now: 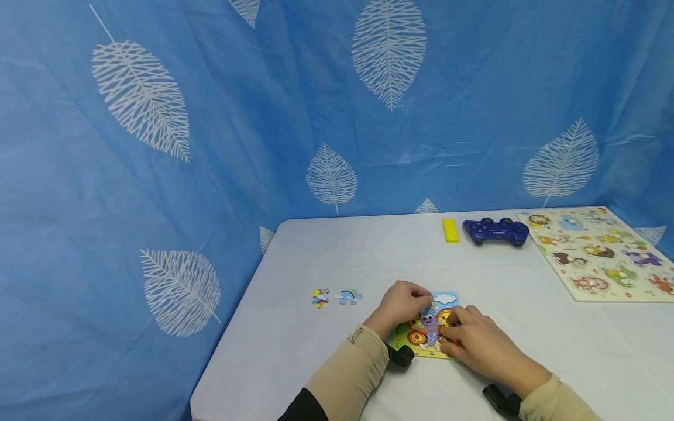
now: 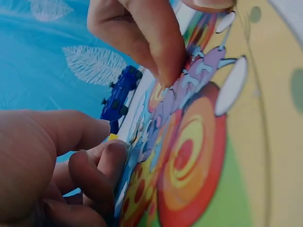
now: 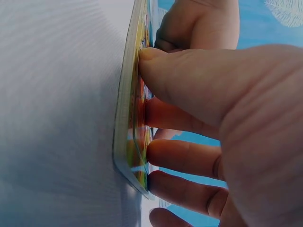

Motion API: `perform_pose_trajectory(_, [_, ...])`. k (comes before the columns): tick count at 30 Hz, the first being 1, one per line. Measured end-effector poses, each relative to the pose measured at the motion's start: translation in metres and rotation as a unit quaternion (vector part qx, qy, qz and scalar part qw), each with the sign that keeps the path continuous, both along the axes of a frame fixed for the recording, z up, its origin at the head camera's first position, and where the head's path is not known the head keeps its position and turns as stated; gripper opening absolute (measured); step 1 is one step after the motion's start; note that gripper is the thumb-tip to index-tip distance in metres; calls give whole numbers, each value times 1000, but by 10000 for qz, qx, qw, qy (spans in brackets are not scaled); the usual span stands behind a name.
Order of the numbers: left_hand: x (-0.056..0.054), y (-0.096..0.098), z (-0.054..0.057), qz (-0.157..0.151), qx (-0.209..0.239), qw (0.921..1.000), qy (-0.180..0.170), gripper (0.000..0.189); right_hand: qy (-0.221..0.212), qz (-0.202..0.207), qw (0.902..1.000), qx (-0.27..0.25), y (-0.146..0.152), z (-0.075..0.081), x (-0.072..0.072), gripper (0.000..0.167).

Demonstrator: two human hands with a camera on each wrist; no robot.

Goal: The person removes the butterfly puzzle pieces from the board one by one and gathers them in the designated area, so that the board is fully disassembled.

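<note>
A jigsaw puzzle (image 1: pixel 432 331) with a purple butterfly, clouds and a yellow border lies flat on the white table. At its upper left my left hand (image 1: pixel 401 304) bends its fingers, with the fingertips right at the picture. In the left wrist view, the left thumb (image 2: pixel 90 132) hovers close to the index fingertip; I cannot tell whether a piece sits between them. My right hand (image 1: pixel 481 342) touches the puzzle's right side with thumb and extended fingers (image 3: pixel 182 156), pressing on its face. Both hands hide parts of the picture.
Two loose puzzle pieces lie to the left: a rainbow piece (image 1: pixel 348 296) and a multicoloured one (image 1: pixel 320 298). Farther back are a yellow block (image 1: pixel 450 230), a blue game controller (image 1: pixel 496 231) and a large animal board (image 1: pixel 605 254). A blue leaf-patterned curtain (image 1: pixel 253 117) hangs behind.
</note>
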State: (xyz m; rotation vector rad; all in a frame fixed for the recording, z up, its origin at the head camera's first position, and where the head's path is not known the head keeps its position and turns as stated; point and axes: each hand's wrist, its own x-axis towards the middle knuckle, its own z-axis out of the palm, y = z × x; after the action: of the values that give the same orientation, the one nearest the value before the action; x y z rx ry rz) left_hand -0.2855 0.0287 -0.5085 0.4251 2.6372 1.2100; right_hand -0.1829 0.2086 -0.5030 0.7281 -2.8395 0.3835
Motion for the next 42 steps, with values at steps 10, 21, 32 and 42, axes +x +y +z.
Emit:
perform_pose_trajectory(10, [9, 7, 1, 343, -375, 9976, 480, 16, -180, -19, 9996, 199, -1, 2, 0, 34])
perform_pose_trajectory(21, [12, 12, 5, 645, -388, 9972, 36, 19, -35, -151, 9983, 560, -5, 2, 3, 36])
perform_pose_trajectory(32, [11, 9, 9, 872, 715, 9912, -691, 21, 176, -79, 9982, 571, -6, 4, 4, 33])
perform_pose_trajectory(42, [10, 9, 8, 966, 934, 9881, -751, 13, 211, -92, 9971, 724, -7, 3, 4, 34])
